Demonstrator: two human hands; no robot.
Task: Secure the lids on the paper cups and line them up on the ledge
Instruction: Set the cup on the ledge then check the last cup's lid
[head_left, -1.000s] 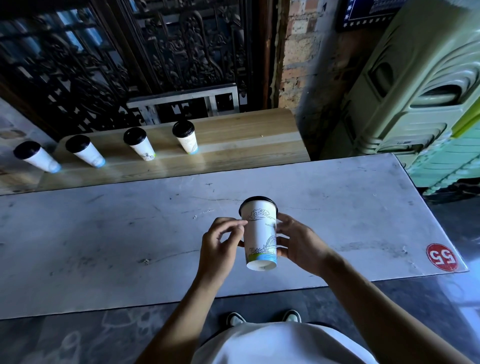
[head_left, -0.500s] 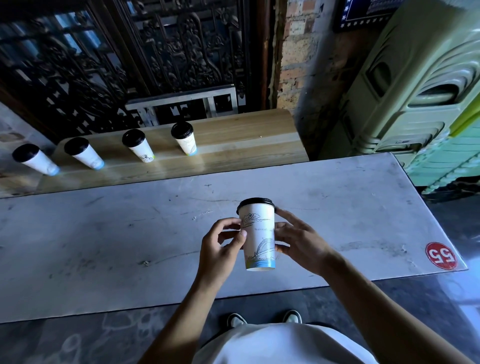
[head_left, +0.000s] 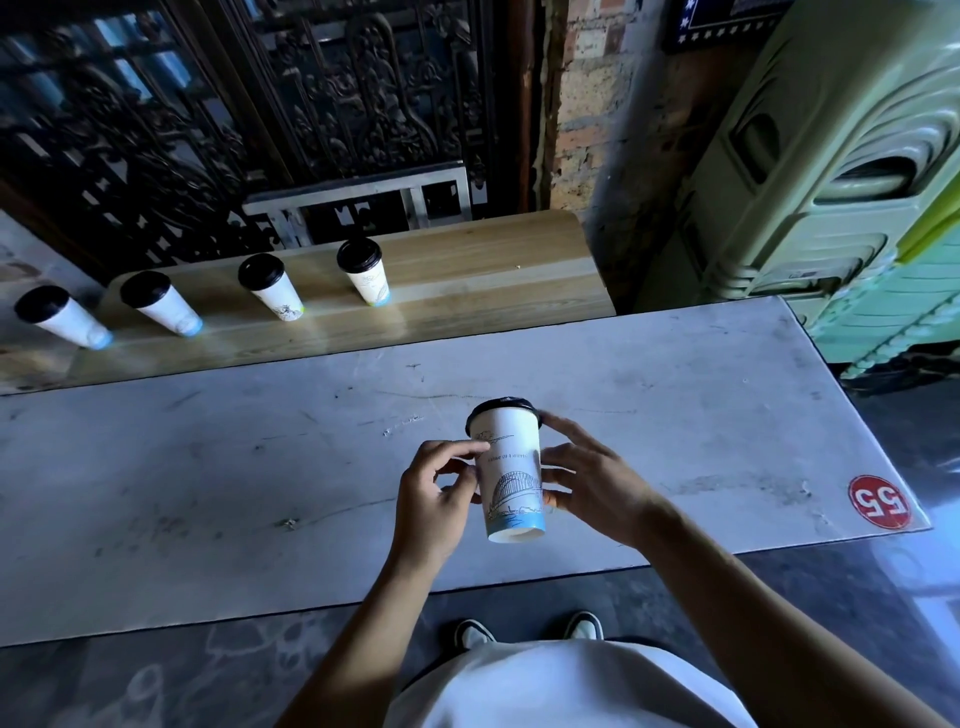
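A white paper cup (head_left: 511, 480) with a line drawing and a blue base band is held between both hands above the grey marble table (head_left: 208, 467). A black lid (head_left: 503, 407) sits on its top. My left hand (head_left: 436, 499) pinches the cup's left side. My right hand (head_left: 597, 488) wraps the right side, one finger reaching up to the lid's rim. On the wooden ledge (head_left: 467, 275) behind the table stand three lidded cups in a row (head_left: 363, 273) (head_left: 270, 286) (head_left: 158, 301). A further lidded cup (head_left: 60, 316) stands left of them on a pale surface.
A dark ornate metal grille (head_left: 260, 130) and a brick wall (head_left: 587, 114) rise behind the ledge. Stacked pale green plastic chairs (head_left: 841, 182) stand at the right. A red round sticker marked 55 (head_left: 878, 501) sits on the table's right corner. My shoes (head_left: 530, 629) show below.
The cup has been turned in my hands, its drawing now showing a bridge, and it tilts top away from me. My right fingers have moved up to the lid's rim.
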